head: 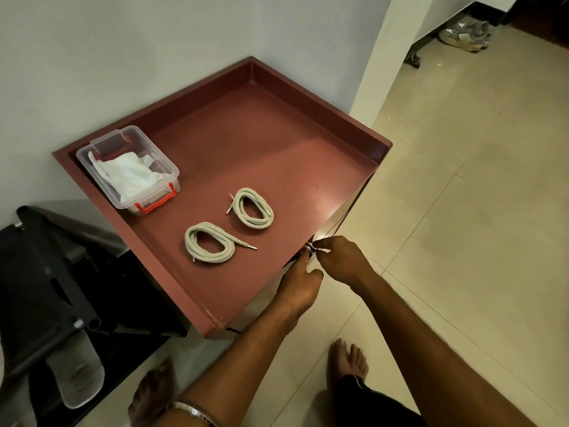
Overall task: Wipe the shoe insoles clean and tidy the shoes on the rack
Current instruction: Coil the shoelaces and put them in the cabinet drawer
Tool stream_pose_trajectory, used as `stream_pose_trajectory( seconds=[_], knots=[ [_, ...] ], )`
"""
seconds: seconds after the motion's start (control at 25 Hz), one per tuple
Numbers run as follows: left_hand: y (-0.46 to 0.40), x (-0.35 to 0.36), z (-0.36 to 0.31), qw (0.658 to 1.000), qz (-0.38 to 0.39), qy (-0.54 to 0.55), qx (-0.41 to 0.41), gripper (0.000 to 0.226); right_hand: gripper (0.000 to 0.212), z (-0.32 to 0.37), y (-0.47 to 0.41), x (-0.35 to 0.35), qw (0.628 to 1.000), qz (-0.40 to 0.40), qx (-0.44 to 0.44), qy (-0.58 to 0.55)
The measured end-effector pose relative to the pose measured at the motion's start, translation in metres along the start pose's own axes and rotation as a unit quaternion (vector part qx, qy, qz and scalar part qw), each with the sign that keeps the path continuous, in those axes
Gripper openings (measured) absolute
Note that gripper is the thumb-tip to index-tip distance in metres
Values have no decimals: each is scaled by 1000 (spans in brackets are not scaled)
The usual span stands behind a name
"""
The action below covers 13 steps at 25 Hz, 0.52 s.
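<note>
1. Both hands, left [300, 285] and right [341, 260], pinch something small at the cabinet [308, 143] edge, five o'clock.
2. Coiled laces [209, 241] wait; insoles unseen, sneakers [465, 35] at one o'clock untidied.

Cabinet top [261, 143]: reddish-brown, smooth, semi-gloss w/ soft sheen patch nr front edge, looks laminate or painted wood. Storage box [106, 149]: clear glossy plastic, red plastic clips. Cloth [129, 174] inside: white, crumpled, matt. Two coiled laces [209, 241], [254, 208]: off-white woven cord, matt, plastic tips. Floor tiles [462, 211]: cream, polished, reflective. Wall [123, 57]: matt paint. Bangle [194, 411]: shiny metal. Rack [46, 272]: black, matt fabric.
</note>
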<state>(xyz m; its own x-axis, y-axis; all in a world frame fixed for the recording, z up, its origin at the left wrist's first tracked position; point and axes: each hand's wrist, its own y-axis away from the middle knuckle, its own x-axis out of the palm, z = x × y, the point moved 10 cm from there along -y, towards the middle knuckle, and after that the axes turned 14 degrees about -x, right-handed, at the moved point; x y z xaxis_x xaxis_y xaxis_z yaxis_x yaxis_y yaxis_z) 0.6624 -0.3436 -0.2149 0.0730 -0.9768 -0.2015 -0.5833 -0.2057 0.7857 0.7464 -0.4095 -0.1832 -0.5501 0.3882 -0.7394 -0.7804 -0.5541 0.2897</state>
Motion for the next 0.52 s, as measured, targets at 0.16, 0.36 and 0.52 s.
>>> stream_pose_trajectory(
  seconds=[0.16,0.36,0.52],
  knots=[
    [-15,8,7,1000,-7,-10,-14,59,39,-4,-1,2,999,14,-37,34],
    [-17,14,12,999,-21,-34,-23,66,43,-7,6,0,997,28,-66,42],
    [-14,13,9,1000,-13,-4,-22,66,43,-8,7,0,993,27,-83,79]
  ],
)
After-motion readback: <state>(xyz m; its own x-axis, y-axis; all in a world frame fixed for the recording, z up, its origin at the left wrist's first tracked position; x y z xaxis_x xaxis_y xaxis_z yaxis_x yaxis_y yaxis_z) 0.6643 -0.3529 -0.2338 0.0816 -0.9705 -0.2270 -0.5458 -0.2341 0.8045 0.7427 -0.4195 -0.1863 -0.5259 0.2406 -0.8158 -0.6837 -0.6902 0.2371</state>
